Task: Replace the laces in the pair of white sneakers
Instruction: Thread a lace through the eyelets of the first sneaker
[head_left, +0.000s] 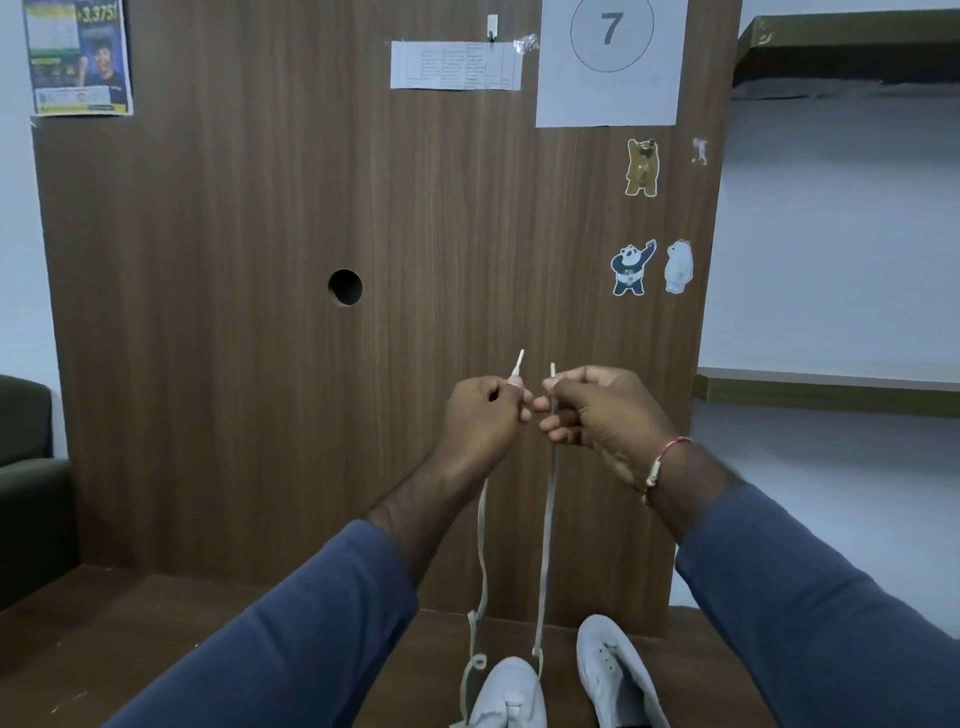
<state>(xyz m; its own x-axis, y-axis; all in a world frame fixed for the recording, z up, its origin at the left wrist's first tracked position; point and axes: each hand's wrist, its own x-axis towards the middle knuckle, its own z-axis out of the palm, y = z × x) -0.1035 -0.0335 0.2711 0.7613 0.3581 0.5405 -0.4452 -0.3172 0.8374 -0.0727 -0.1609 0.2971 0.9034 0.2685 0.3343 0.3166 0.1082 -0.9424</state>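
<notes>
The left hand (483, 410) and right hand (597, 410) each pinch one tip of a lace (545, 545), which runs down into the first sneaker (511, 691) on the counter (156, 623). Lacing here seems only just begun. The second sneaker (618, 670), just beside it, shows bare eyelets and looks not yet laced.

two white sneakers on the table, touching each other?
Apart. The head view shows a strip of bare brown table running between the laced sneaker and the unlaced sneaker.

Wooden table (104, 629) bears left sneaker (511, 691), right sneaker (618, 670).
</notes>
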